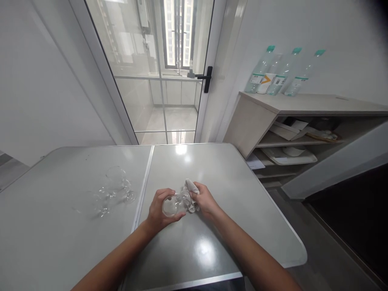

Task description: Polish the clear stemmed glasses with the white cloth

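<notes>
A clear stemmed glass (171, 206) lies tilted sideways in my left hand (157, 211), whose fingers and thumb curl round its bowl. Its mouth end is toward the left and its foot end toward the right. My right hand (208, 203) grips a crumpled pale grey cloth (190, 186), pressed against the foot end of the glass. Part of the foot is hidden by the cloth and fingers. Both hands are just above the grey table (212, 165). Left of them, several clear glasses (116, 174) rest on the tabletop, their outlines hard to separate.
A metal seam (146, 169) runs across the table between my left hand and the loose glasses. Behind the table stands a glass door (178, 93) with a black handle (207, 79). At right, a wooden shelf unit (260, 121) carries several plastic bottles (279, 83) and trays (289, 155).
</notes>
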`<state>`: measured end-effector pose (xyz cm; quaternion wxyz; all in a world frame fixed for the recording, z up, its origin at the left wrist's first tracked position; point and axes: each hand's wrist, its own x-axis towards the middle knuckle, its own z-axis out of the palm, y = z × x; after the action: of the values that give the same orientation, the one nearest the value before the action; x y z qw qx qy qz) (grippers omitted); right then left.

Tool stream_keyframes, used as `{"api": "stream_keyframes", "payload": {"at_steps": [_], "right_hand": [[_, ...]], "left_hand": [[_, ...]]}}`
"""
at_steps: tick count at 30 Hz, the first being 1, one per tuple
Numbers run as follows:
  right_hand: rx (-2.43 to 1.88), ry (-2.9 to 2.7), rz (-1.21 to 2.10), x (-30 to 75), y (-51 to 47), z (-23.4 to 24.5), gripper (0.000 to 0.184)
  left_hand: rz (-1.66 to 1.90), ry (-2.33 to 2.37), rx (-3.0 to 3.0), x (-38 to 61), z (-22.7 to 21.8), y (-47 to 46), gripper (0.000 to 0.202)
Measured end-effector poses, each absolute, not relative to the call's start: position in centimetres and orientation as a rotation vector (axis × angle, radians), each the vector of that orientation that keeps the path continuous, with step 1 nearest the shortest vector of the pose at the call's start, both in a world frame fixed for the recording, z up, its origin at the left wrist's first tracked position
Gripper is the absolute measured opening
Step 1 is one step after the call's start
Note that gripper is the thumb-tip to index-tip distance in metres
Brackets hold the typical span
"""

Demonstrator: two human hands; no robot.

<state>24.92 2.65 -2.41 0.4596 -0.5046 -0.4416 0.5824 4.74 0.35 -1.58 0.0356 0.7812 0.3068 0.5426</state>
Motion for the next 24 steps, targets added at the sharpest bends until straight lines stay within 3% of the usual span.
{"api": "stream_keyframes", "payload": {"at_steps": [3,6,10,17,24], "right_hand": [[-1.243,-1.100,1.458,24.9,2.7,-2.2,0.023],[-1.274,-1.241,1.243,25.1,2.5,-1.4,0.014],[-1.087,-1.737,0.849,26.1,1.9,0.2,0.032],[-1.053,-2.647,0.528,26.0,0.5,1.6,0.070],[-1.208,-2.772,0.500,24.8,0.2,2.0,0.063]], "left_hand": [[1.661,1.002,2.378,4.8,-1.6,0.3,0.063],[1.700,1.048,2.387,4.9,-1.3,0.3,0.059],[1.726,1.180,2.284,4.9,-0.9,0.6,0.054],[1.579,1.415,2.055,5.2,-0.7,0.9,0.043],[1.447,1.407,1.848,5.4,-1.6,1.1,0.061]]}}
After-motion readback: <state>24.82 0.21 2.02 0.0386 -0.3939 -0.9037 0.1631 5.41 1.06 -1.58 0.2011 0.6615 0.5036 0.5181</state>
